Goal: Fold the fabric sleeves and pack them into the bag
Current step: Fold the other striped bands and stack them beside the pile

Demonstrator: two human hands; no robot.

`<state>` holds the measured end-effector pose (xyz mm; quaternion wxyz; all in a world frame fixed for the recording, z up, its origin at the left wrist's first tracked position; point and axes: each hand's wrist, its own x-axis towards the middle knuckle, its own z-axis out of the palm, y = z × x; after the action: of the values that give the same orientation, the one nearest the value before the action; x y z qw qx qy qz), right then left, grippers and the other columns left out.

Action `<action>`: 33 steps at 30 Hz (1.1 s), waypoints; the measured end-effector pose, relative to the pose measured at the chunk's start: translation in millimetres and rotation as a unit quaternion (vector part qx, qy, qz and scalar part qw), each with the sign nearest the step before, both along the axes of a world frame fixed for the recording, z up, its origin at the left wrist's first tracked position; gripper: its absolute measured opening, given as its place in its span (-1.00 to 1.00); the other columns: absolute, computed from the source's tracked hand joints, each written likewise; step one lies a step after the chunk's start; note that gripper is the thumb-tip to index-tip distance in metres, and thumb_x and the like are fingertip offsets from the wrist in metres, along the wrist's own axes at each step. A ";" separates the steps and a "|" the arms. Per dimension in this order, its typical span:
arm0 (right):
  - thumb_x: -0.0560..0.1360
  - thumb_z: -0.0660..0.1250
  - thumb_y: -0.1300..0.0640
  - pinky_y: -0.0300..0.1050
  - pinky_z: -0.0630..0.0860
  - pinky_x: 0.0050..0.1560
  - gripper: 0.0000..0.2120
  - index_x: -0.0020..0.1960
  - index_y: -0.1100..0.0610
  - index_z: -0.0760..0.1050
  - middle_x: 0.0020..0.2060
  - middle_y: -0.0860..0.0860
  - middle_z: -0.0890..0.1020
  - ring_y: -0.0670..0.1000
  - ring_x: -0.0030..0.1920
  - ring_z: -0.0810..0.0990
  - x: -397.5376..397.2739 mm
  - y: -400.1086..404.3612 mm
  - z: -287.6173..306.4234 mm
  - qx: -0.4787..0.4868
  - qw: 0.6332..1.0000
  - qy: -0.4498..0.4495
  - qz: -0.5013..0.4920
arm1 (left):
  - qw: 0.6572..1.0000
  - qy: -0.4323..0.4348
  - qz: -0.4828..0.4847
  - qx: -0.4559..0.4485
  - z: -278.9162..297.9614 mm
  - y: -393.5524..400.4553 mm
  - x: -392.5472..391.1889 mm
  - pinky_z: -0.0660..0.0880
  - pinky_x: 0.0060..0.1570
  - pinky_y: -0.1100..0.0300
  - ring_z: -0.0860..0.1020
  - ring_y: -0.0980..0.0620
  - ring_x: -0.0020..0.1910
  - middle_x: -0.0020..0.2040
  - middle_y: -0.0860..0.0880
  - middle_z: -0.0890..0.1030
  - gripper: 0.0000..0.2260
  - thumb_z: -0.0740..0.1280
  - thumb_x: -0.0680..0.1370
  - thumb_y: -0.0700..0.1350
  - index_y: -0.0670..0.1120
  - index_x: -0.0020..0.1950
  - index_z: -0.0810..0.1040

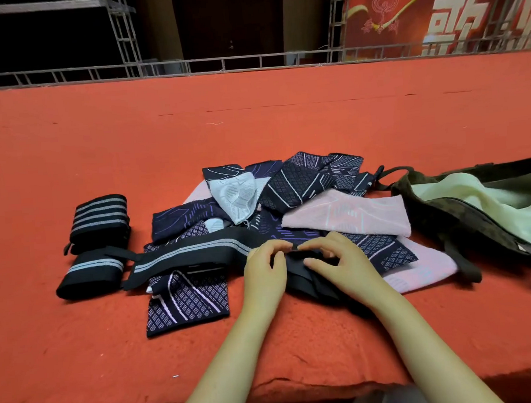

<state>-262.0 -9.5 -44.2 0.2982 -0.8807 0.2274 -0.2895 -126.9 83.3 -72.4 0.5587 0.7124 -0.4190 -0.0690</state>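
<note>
Your left hand (265, 273) and right hand (335, 261) pinch the limp black grey-striped elastic strap (192, 254); take its end.

The bag (468, 217) was cut off by the right edge; lower sleeves in the pile (278, 213) were hidden

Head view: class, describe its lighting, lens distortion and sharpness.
Head view: soft, even light on the red cloth, no glare; dark background; wide-angle bowing bends the metal railing; hands, left and right, and the sleeve pile look sharp.
</note>
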 end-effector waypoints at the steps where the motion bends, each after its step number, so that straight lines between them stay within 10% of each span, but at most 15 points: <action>1: 0.44 0.44 0.10 -0.29 0.37 -0.05 -0.80 -0.02 -0.18 0.60 -0.26 -0.11 0.44 -0.16 -0.15 0.44 0.0 0.5 0.0 0.010 1.000 0.000 0.003 | 1.000 0.002 -0.001 -0.007 0.1 -0.2 0.3 0.39 0.12 0.30 0.54 0.10 0.04 -0.11 0.18 0.61 -0.72 0.21 0.51 -0.31 0.06 -0.08 0.58; 7: 0.47 0.40 0.01 -0.13 0.36 -0.11 -0.96 -0.09 -0.05 0.58 -0.27 -0.11 0.48 -0.07 -0.18 0.46 11.5 -3.7 1.4 0.046 0.995 0.068 -0.058 | 0.998 0.057 -0.001 -0.031 1.2 -1.5 -1.1 0.46 0.11 0.18 0.57 0.12 -0.01 -0.12 0.12 0.63 -0.69 0.16 0.57 -0.30 0.07 -0.11 0.56; 11: 0.46 0.36 0.05 -0.25 0.36 -0.10 -0.86 -0.27 -0.01 0.47 -0.29 -0.01 0.48 -0.07 -0.17 0.45 -1.0 -4.1 2.5 0.089 0.985 -0.136 -0.051 | 1.000 -0.004 -0.003 0.016 0.3 -2.9 0.1 0.36 0.15 0.24 0.52 0.06 0.07 -0.09 0.15 0.61 -0.73 0.19 0.58 -0.25 0.05 -0.10 0.61; 15: 0.56 0.22 0.17 -0.26 0.48 -0.14 -0.88 -0.13 0.15 0.46 -0.27 0.10 0.54 -0.09 -0.25 0.51 -28.6 -20.4 17.7 0.406 0.772 -0.488 -0.026 | 0.997 -0.057 -0.017 0.041 1.4 -2.8 -3.5 0.21 0.07 0.51 0.50 0.09 0.04 -0.08 0.14 0.61 -0.81 0.23 0.55 -0.08 0.04 -0.12 0.64; 17: 0.58 0.20 0.16 -0.24 0.46 -0.18 -0.86 -0.16 0.10 0.43 -0.34 -0.05 0.54 -0.11 -0.32 0.49 -32.2 -24.2 21.1 0.440 0.727 -0.526 -0.026 | 0.996 -0.080 -0.018 0.044 -1.1 -2.7 -3.2 0.18 0.07 0.54 0.48 0.09 0.04 -0.07 0.13 0.60 -0.90 0.33 0.50 -0.06 0.04 -0.09 0.65; 23: 0.51 0.35 0.19 -0.31 0.47 -0.04 -0.86 -0.15 -0.03 0.60 -0.25 -0.23 0.63 -0.27 -0.16 0.55 -10.5 2.8 2.9 0.049 0.981 -0.187 -0.035 | 0.993 -0.103 -0.030 0.039 -0.3 0.7 -1.4 0.19 0.08 0.52 0.45 0.10 0.04 -0.07 0.15 0.57 -0.89 0.41 0.47 -0.16 0.04 -0.06 0.64; 26: 0.52 0.23 0.01 -0.18 0.46 0.08 -0.77 0.04 0.02 0.63 -0.07 -0.14 0.66 -0.14 -0.01 0.57 1.7 9.2 -4.4 -0.092 0.993 -0.067 0.013 | 0.997 -0.056 -0.034 0.045 3.5 1.1 -0.7 0.32 0.13 0.31 0.48 0.07 0.02 -0.09 0.14 0.57 -0.80 0.20 0.59 -0.12 0.01 -0.05 0.63; 30: 0.46 0.28 0.05 -0.19 0.48 0.05 -0.81 0.03 0.02 0.58 -0.07 -0.15 0.64 -0.17 -0.05 0.58 5.4 9.0 -2.7 -0.017 0.996 -0.080 -0.035 | 0.989 0.144 -0.030 -0.008 14.2 5.2 -4.4 0.43 0.03 0.20 0.57 0.12 -0.09 -0.28 0.07 0.65 -0.71 0.07 0.59 0.00 0.05 -0.11 0.58; 33: 0.49 0.33 0.15 -0.23 0.46 -0.02 -0.91 -0.03 0.04 0.58 -0.13 -0.15 0.63 -0.19 -0.13 0.56 6.7 6.9 -2.1 -0.014 0.995 -0.081 -0.050 | 0.989 0.139 -0.053 -0.007 19.7 9.0 -10.6 0.43 -0.07 0.33 0.53 0.28 -0.22 -0.28 0.08 0.62 -0.84 0.20 0.61 -0.12 0.00 -0.01 0.58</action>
<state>-255.2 -2.6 -46.3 0.2885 -0.8461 0.2421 -0.3773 -137.4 92.3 -52.8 0.6121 0.6687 -0.3748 -0.1939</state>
